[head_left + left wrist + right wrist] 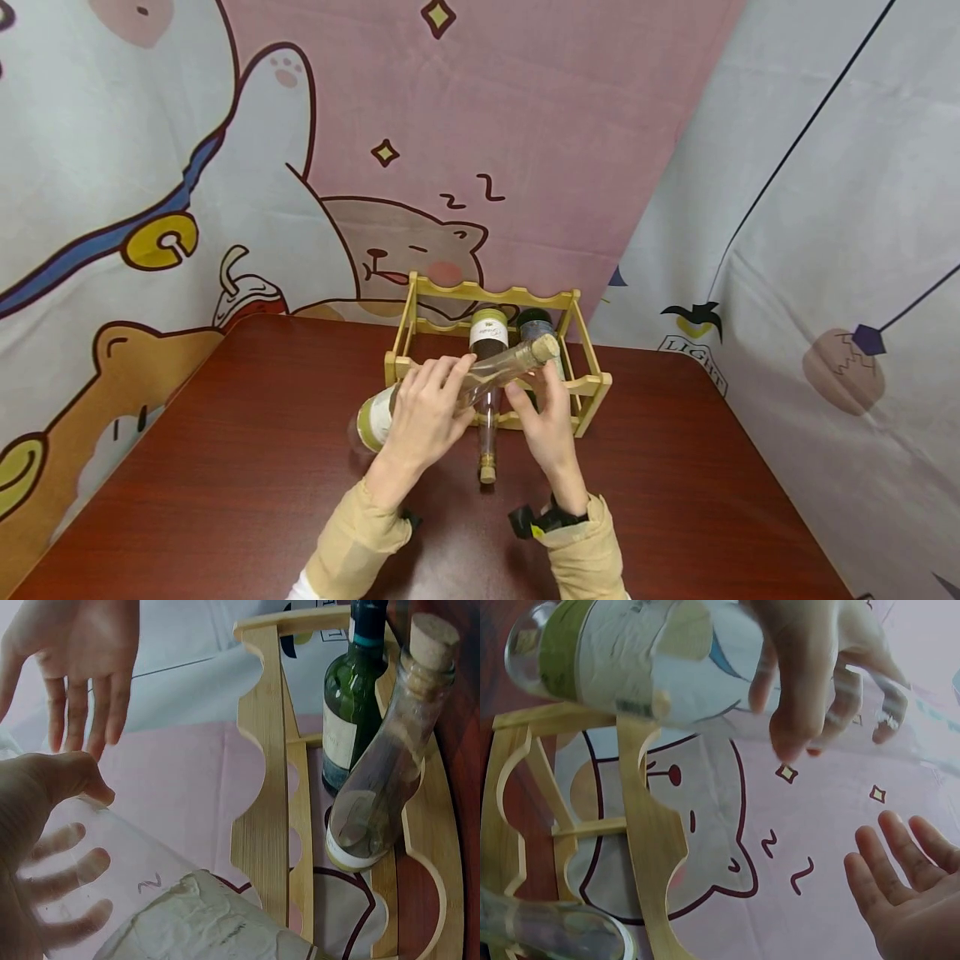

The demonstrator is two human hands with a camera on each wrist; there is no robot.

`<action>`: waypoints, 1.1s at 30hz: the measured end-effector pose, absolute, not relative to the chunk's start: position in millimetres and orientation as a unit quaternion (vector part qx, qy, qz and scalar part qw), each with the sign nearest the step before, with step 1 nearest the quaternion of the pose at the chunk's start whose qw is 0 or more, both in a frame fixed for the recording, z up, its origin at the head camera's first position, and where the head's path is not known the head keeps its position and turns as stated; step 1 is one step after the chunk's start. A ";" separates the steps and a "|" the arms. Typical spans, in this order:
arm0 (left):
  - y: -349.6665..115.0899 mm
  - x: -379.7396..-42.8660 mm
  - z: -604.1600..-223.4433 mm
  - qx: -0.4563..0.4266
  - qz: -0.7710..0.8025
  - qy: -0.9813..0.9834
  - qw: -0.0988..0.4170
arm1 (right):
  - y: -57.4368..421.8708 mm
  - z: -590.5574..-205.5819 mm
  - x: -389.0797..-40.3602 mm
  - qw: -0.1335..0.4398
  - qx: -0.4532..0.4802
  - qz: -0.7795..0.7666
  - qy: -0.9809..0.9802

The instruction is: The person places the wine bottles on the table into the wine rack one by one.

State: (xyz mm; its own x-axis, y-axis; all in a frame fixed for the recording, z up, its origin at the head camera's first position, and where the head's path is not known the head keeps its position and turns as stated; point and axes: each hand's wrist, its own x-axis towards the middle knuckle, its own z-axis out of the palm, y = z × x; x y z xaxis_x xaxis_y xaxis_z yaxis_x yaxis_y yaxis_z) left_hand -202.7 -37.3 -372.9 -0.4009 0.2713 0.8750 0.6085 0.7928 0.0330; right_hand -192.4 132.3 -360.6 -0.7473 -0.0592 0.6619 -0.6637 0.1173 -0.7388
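Note:
My left hand [427, 408] grips a clear glass bottle [501, 365] around its body, above the front of a wooden bottle rack [592, 386]. The bottle lies tilted, its cork [546, 347] up to the right and its base, with a white label and green band [562, 649], down to the left. Beside the neck is my right hand [547, 421], fingers extended; both wrist views show it apart from the glass. In the rack lie another corked clear bottle [375, 791] and a dark green bottle [360, 697].
The rack stands near the back of a reddish-brown table [247, 467], with scalloped rails [262, 765]. The corked neck of one racked bottle juts out in front. A printed cloth [562, 150] hangs behind the table and at its sides.

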 end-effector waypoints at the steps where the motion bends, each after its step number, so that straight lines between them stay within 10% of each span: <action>1: -36.2 -202.2 -373.3 -0.271 -0.177 -0.818 0.475 | 132.3 -360.3 -192.0 0.249 0.265 0.621 -0.695; 33: -4.2 -190.4 -384.4 -0.312 -0.110 -0.828 0.452 | 109.5 -350.6 -186.5 0.281 0.338 0.828 -0.348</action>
State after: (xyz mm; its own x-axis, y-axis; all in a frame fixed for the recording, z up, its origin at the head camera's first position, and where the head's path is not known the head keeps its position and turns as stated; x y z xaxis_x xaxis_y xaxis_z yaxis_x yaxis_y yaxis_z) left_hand -190.4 -4.2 -384.4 -0.3960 0.4172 0.8180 0.6170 0.7807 -0.0995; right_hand -186.5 109.5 -350.6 -0.6135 0.2309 0.7552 -0.7009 -0.5997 -0.3861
